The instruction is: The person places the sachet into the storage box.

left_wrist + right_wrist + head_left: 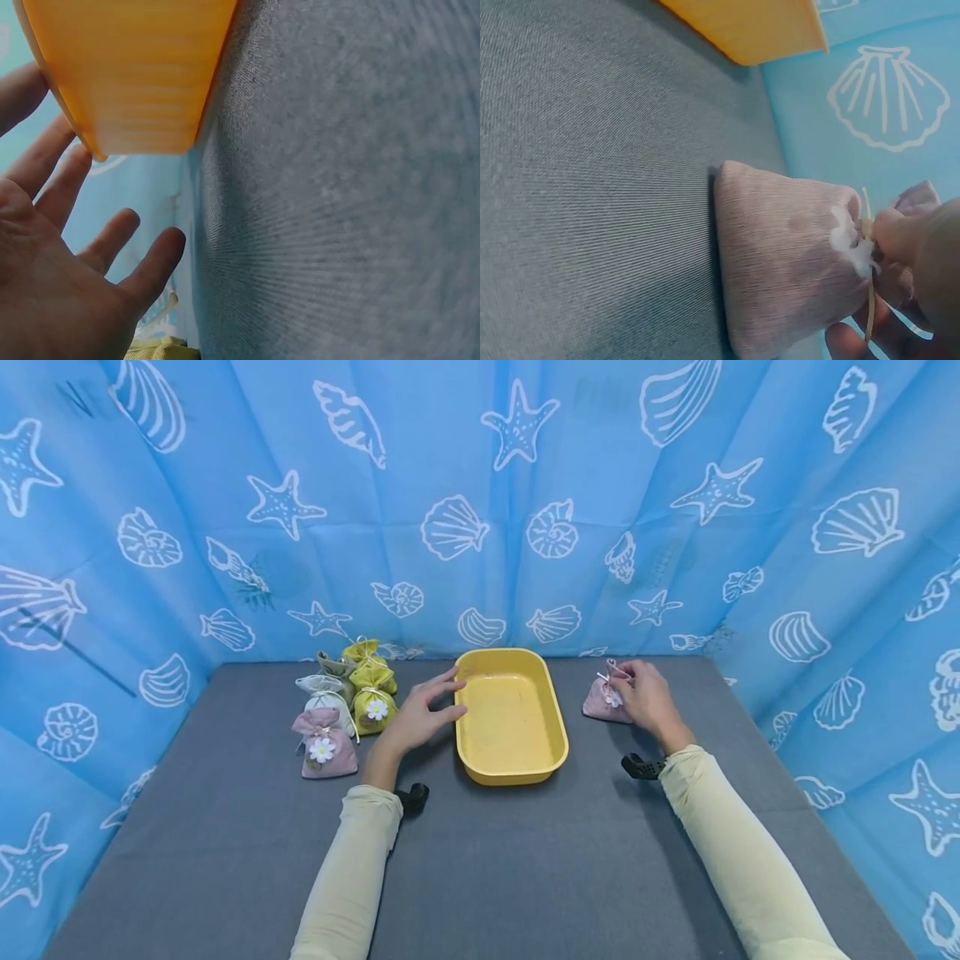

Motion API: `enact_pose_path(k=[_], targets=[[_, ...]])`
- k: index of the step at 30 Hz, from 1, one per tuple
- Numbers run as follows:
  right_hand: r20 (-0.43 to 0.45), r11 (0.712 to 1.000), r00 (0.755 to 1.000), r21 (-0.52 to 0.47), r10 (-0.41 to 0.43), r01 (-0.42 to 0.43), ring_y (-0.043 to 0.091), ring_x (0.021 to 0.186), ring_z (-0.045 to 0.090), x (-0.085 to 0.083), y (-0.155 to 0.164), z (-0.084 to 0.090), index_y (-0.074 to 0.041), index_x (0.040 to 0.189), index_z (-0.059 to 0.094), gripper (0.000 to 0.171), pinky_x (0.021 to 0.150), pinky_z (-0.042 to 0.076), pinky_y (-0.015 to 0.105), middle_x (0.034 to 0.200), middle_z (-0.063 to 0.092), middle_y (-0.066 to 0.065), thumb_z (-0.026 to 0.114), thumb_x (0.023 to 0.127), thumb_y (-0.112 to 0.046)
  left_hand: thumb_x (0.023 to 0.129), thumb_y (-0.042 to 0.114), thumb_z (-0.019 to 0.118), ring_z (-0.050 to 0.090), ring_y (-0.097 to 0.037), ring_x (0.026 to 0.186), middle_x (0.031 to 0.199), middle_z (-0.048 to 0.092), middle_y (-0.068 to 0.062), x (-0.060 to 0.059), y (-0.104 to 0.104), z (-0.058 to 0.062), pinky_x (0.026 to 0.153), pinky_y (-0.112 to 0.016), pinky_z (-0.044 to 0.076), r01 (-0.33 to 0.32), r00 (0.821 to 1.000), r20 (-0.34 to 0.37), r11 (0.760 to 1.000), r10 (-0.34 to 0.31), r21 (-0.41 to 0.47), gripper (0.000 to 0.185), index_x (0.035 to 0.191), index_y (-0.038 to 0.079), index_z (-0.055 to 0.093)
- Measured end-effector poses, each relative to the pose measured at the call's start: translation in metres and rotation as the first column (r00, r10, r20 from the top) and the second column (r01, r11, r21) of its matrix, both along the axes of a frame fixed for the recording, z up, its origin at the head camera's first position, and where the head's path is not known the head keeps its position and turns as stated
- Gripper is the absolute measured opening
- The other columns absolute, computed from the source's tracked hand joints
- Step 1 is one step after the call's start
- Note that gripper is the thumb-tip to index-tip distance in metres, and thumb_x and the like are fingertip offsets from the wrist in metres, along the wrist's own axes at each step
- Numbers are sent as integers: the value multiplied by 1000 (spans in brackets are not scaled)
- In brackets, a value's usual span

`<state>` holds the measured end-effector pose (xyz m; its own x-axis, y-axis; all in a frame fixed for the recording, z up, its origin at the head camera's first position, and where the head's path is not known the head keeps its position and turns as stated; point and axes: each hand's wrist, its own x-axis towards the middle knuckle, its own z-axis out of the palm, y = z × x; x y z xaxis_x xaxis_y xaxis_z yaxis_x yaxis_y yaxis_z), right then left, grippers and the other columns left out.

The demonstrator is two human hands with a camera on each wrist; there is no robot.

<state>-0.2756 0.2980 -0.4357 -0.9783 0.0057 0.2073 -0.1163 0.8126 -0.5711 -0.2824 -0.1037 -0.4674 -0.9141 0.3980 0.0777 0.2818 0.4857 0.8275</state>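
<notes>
A pink drawstring pouch [602, 702] with a white flower stands on the table right of a yellow plastic tray [512, 775]. My right hand [651, 700] pinches this pouch at its tied neck; in the right wrist view the pouch [787, 247] has its base against the table cloth. At the tray's left side, my left hand [420, 714] touches the rim with spread, fairly straight fingers. The left wrist view shows those fingertips [77, 157] against the rim of the tray [135, 75]. Nothing lies inside the tray.
Left of the left hand stand several pouches: a pink one [330, 753], a whitish one [324, 697], an olive one [335, 665] and yellow-green ones [373, 710]. A blue shell-print curtain [480, 585] surrounds the grey table [525, 868] at the back and sides.
</notes>
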Motion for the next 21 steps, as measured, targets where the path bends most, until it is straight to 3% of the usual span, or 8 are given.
enact_pose_path(k=[4, 8, 15, 21], targets=[[-18, 999, 999, -9, -47, 47, 38, 100, 64, 2, 0, 5, 7, 124, 61, 34, 79, 51, 44, 114, 66, 28, 55, 105, -20, 98, 51, 63, 16, -31, 160, 168, 25, 18, 1, 0, 2, 125, -66, 16, -1, 1000, 16, 1000, 1, -1, 59, 149, 24, 53], [-9, 999, 999, -13, -53, 53, 33, 92, 63, 3, -1, 12, 5, 123, 62, 35, 72, 47, 35, 109, 68, 25, 54, 106, -24, 100, 43, 64, 16, -33, 160, 169, 25, 16, 2, 0, 5, 125, -66, 16, -1, 1000, 23, 1000, 1, -2, 55, 150, 23, 53], [-51, 999, 998, -22, -32, 31, 35, 95, 60, 2, -12, 25, 6, 123, 61, 36, 77, 47, 41, 111, 65, 25, 53, 107, -25, 100, 46, 63, 15, -36, 160, 171, 24, 9, 2, 1, 9, 125, -65, 18, 16, 1000, 17, 1000, -16, -1, 60, 152, 18, 50], [-109, 999, 994, -40, -18, 14, 34, 90, 61, 3, -25, 38, 6, 122, 62, 35, 73, 47, 40, 107, 65, 24, 53, 107, -24, 101, 47, 61, 15, -35, 160, 171, 22, 10, 5, 1, 10, 125, -65, 16, 23, 999, 36, 1000, -22, -6, 62, 153, 16, 48]])
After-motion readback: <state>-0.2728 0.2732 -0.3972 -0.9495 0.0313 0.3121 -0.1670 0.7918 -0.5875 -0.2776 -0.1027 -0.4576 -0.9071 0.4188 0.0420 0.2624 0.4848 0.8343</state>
